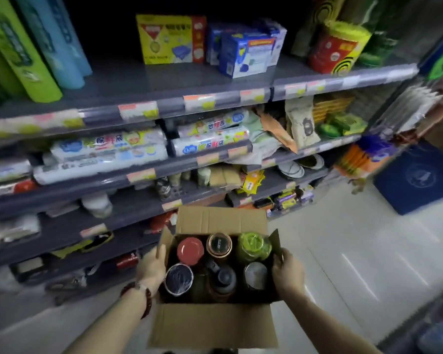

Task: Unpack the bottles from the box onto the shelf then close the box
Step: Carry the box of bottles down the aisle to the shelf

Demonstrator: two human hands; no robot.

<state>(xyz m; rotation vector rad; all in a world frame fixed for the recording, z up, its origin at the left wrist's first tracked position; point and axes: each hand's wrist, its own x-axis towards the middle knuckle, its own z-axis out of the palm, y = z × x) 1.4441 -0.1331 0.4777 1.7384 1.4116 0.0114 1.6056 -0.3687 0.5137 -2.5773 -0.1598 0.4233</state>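
Observation:
An open cardboard box (212,325) hangs in front of me, its flaps spread outward. Several bottles stand upright inside: one with a red cap (190,250), one with a copper-rimmed lid (219,245), a green one (253,246), one with a dark foil top (178,279), a black-capped one (224,278) and a pale-topped one (255,274). My left hand (151,270) grips the box's left wall. My right hand (288,273) grips its right wall. The grey shelf unit (143,210) stands just beyond the box.
The shelves hold boxed repellents (170,39), tall green and blue rolls (36,47), wrapped bag rolls (108,149) and small jars. A blue bin (417,177) stands on the pale floor at the right. Bare shelf surface lies above the box near the jars (138,205).

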